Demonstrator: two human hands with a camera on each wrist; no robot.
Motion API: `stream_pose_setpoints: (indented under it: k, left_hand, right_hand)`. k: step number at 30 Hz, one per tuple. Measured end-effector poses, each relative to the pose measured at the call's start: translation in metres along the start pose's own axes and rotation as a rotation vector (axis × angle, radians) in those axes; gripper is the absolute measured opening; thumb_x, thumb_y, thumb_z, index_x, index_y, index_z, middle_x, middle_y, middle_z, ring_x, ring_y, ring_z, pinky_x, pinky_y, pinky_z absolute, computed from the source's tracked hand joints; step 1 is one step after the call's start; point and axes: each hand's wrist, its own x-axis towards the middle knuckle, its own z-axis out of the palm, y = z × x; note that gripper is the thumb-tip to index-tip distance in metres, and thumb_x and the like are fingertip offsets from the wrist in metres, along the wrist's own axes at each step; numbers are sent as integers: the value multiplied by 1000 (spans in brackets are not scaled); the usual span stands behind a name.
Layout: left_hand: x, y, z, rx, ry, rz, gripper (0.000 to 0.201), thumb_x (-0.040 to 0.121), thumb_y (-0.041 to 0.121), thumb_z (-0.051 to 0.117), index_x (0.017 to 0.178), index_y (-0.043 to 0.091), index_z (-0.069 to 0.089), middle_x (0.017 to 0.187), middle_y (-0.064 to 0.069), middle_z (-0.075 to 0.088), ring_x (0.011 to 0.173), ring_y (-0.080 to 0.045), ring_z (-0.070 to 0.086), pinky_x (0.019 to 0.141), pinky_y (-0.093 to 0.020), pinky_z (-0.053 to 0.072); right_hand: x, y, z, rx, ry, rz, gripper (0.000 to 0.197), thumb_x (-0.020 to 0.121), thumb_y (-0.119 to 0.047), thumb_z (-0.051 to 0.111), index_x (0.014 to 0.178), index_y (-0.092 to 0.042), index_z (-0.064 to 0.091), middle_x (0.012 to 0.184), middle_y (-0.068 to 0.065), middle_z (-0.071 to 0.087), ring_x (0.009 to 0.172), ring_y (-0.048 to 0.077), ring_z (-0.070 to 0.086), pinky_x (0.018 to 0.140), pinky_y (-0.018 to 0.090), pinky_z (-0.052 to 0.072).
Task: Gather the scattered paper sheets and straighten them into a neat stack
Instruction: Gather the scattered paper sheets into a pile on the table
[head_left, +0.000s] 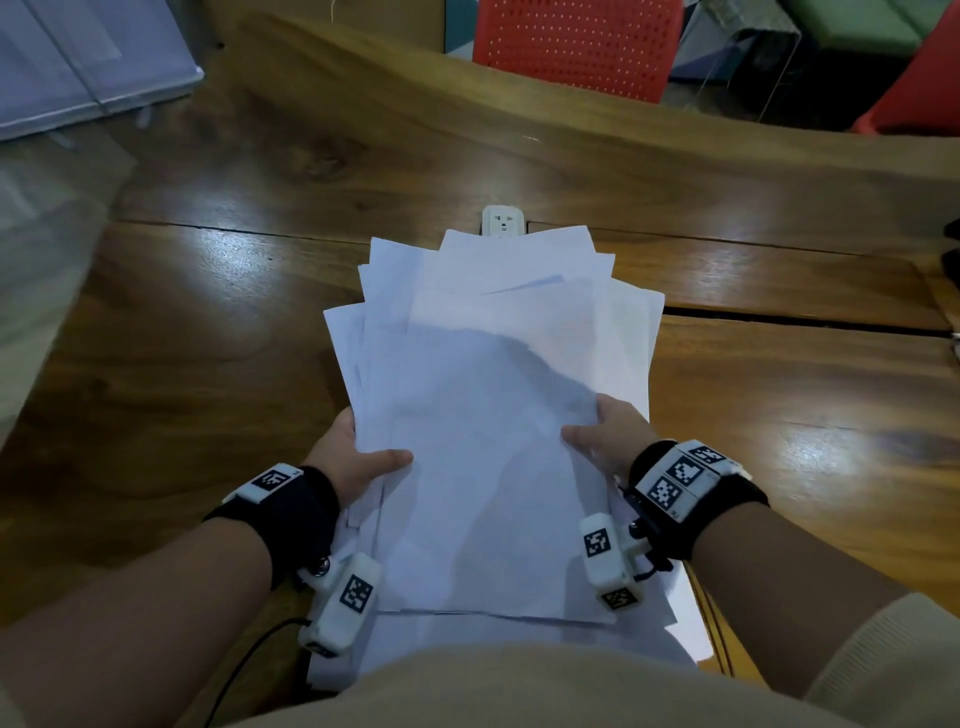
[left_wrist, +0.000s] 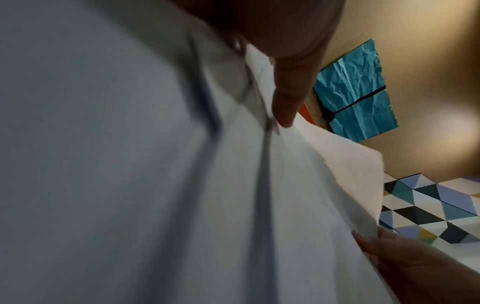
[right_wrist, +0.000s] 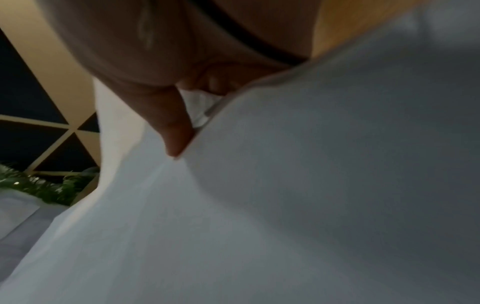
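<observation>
A loose bundle of white paper sheets (head_left: 493, 395) is held between both hands over the wooden table (head_left: 208, 322). Its far edges are fanned out and uneven. My left hand (head_left: 358, 462) grips the left edge, thumb on top and fingers hidden beneath. My right hand (head_left: 602, 431) grips the right edge the same way. In the left wrist view the paper sheets (left_wrist: 155, 185) fill the picture and my thumb (left_wrist: 288, 98) presses on them. In the right wrist view my thumb (right_wrist: 174, 131) lies on the sheets (right_wrist: 285, 205).
A white power socket (head_left: 501, 221) sits in the table just beyond the sheets. A red plastic chair (head_left: 576, 47) stands behind the far table edge. A clear folder pile (head_left: 78, 62) lies at the far left. More sheets (head_left: 680, 629) lie near my lap.
</observation>
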Motion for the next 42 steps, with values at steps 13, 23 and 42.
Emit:
stream_pose_setpoints:
  k: [13,23,42]
  left_hand:
    - [6,-2,-1,-5,6,-9,57,80,-1,66,131,4,41,126,-11,56,104,-25,56,94,-40,45]
    - [8,20,4,416,304,44,71,65,29,82,122,9,46,130,-16,47,112,-34,52,95,-45,46]
    - [-7,41,19,518,47,130,54,88,34,58,135,12,43,135,-7,52,118,-26,54,98,-38,46]
  right_hand:
    - [9,8,-21,-407,331,202,44,87,-9,48,130,-2,47,124,22,56,114,38,54,95,41,48]
    - [2,11,-32,-88,137,142,20,76,1,53,86,-12,66,94,15,69,91,35,65,85,46,55]
    - [0,21,-25,223,33,55,23,85,6,60,107,1,56,79,15,63,48,12,63,44,17,49]
